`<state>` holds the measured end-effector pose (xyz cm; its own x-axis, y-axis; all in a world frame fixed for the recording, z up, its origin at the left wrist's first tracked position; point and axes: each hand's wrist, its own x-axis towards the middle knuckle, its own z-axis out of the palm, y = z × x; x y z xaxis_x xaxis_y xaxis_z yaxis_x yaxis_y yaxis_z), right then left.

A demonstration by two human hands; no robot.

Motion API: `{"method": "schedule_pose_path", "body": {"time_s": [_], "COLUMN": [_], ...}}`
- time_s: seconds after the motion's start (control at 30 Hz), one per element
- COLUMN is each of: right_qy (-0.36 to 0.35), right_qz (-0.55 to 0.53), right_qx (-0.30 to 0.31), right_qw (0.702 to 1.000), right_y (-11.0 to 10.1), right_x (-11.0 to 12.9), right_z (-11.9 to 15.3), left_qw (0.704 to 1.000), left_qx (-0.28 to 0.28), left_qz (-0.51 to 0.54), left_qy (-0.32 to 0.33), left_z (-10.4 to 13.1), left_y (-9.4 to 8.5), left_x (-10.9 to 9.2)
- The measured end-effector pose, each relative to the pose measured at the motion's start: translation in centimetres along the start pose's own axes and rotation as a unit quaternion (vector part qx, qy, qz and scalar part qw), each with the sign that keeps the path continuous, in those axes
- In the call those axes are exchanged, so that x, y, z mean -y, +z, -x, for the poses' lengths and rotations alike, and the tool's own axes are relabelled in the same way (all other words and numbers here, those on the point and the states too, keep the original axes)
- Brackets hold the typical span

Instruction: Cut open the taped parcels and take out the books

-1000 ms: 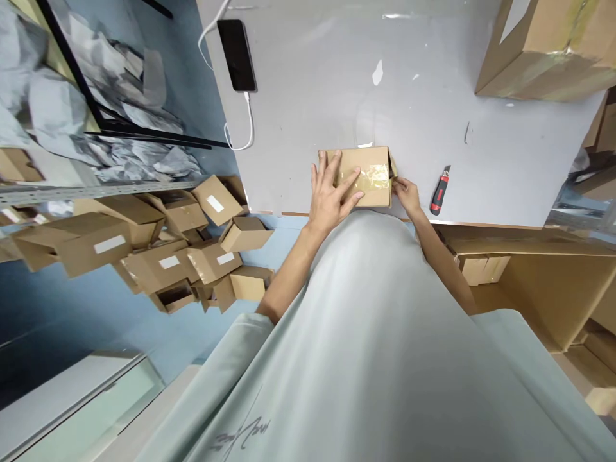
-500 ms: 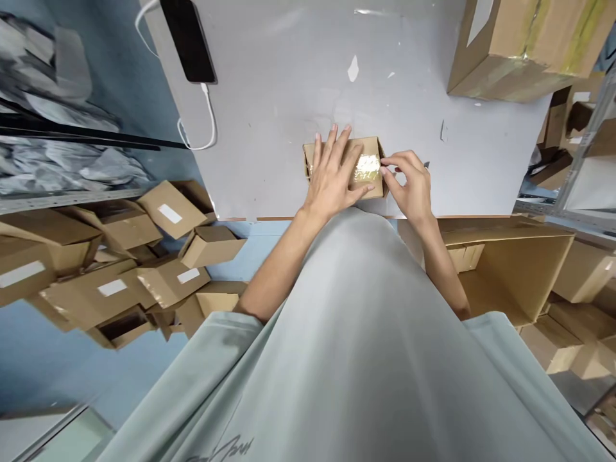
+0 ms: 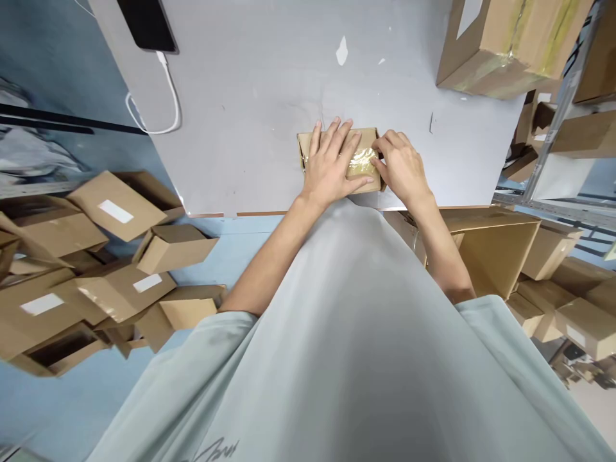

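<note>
A small brown cardboard box (image 3: 366, 136) lies on the table close to its front edge. Clear shiny tape (image 3: 362, 162) covers part of its top. My left hand (image 3: 330, 163) rests flat on the left part of the box, fingers spread. At the box's right end is my right hand (image 3: 400, 163), its thumb and fingertips pinched together at the tape's right end. The fingertips partly hide what lies between them; it looks like the tape's end.
On the light grey table (image 3: 250, 96) lie a black phone (image 3: 148, 24) with a white cable (image 3: 174, 96) and a large taped carton (image 3: 510, 48). Cardboard boxes (image 3: 128, 279) are heaped at the left. An open carton (image 3: 500, 247) stands at the right, below the table edge.
My right hand has moved from the box's right edge inward over the tape, still pinching. My left hand stays on the box. The whole view has shifted a little.
</note>
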<state>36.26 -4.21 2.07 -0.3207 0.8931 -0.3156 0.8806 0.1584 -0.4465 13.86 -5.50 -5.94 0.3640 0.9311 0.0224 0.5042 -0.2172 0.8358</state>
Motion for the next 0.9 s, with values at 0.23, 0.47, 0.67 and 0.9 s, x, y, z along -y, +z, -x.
{"method": "schedule_pose_path", "body": {"time_s": [0.23, 0.47, 0.67, 0.9], "right_qy": [-0.02, -0.022, -0.023, -0.034], "right_qz": [0.036, 0.036, 0.075, 0.08], "right_qx": [0.027, 0.061, 0.075, 0.037], "right_qw": [0.999, 0.997, 0.994, 0.996], "right_y": [-1.0, -1.3, -0.9, -0.3], "right_x": [0.0, -0.5, -0.7, -0.5], "right_z": [-0.6, -1.7, -2.6, -1.7], "left_qw": [1.0, 1.0, 0.999, 1.0], "left_qx": [0.025, 0.021, 0.026, 0.003], "left_qz": [0.007, 0.01, -0.023, 0.006], "left_qy": [-0.005, 0.003, 0.034, 0.023], "left_z": [0.0, 0.2, 0.5, 0.1], "left_y": [-0.1, 0.3, 0.7, 0.9], "left_x": [-0.8, -1.2, -0.9, -0.9]}}
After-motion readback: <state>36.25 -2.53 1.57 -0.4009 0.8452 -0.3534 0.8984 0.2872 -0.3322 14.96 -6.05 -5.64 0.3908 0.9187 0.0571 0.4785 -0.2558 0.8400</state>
